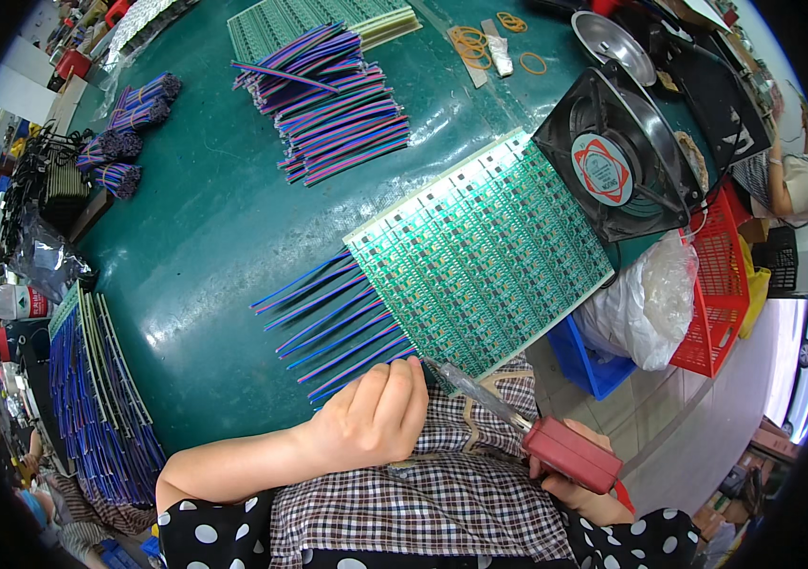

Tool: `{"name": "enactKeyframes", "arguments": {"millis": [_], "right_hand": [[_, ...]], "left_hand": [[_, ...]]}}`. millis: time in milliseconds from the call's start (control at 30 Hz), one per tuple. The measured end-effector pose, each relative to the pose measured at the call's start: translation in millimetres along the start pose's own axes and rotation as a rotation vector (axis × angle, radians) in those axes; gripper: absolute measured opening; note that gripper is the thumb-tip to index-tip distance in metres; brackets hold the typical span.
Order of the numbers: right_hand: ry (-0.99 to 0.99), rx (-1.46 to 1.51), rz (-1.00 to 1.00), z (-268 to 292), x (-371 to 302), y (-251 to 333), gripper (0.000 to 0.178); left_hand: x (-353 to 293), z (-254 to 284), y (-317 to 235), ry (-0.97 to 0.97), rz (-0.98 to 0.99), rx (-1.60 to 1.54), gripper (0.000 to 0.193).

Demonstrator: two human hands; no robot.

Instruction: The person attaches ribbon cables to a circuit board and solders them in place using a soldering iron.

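Note:
A large green circuit board panel (480, 256) lies slanted at the table's near edge, covered in rows of small components. Several blue, pink and black wires (333, 318) stick out from its left edge. My left hand (371, 412) is closed in a pinch at the panel's near left corner, beside the lowest wires; its fingertips hide what they hold. In my right hand (579, 493) is a soldering gun (570, 453) with a red body. Its metal tip reaches the same corner, close to my left fingertips. Whether the tip touches the board, I cannot tell.
A black fan (613, 171) stands against the panel's right side. Loose wires (342, 114) are piled beyond it, near stacked boards (281, 27). Wired boards (105, 398) stand at left, wire bundles (124, 133) farther back. A red crate (712, 294) and blue bin (586, 358) sit at right.

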State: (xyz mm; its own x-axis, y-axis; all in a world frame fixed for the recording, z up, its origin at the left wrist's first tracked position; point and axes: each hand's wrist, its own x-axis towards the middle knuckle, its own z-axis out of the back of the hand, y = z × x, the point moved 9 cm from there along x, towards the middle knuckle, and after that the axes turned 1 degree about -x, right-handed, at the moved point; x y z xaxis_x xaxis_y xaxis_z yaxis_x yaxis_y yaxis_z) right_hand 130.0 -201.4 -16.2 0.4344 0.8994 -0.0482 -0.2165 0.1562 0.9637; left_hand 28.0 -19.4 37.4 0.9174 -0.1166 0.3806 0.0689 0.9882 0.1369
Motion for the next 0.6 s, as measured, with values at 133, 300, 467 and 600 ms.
{"name": "enactKeyframes", "arguments": {"millis": [133, 300, 467, 600], "right_hand": [[0.005, -0.007, -0.088, 1.8, -14.1, -10.9, 0.073], [-0.141, 0.171, -0.292, 4.5, -25.4, -25.2, 0.063], [-0.059, 0.064, -0.169, 2.0, -20.3, -21.5, 0.071], [-0.038, -0.016, -0.086, 2.3, -16.8, -14.1, 0.069]], "left_hand": [[-0.7, -0.6, -0.7, -0.002, 0.005, 0.006, 0.02], [-2.5, -1.2, -3.6, -0.014, -0.019, 0.039, 0.02], [-1.9, -0.4, -5.2, -0.023, -0.037, 0.068, 0.02], [-1.1, -0.2, -4.7, -0.005, -0.035, 0.062, 0.021]]}}
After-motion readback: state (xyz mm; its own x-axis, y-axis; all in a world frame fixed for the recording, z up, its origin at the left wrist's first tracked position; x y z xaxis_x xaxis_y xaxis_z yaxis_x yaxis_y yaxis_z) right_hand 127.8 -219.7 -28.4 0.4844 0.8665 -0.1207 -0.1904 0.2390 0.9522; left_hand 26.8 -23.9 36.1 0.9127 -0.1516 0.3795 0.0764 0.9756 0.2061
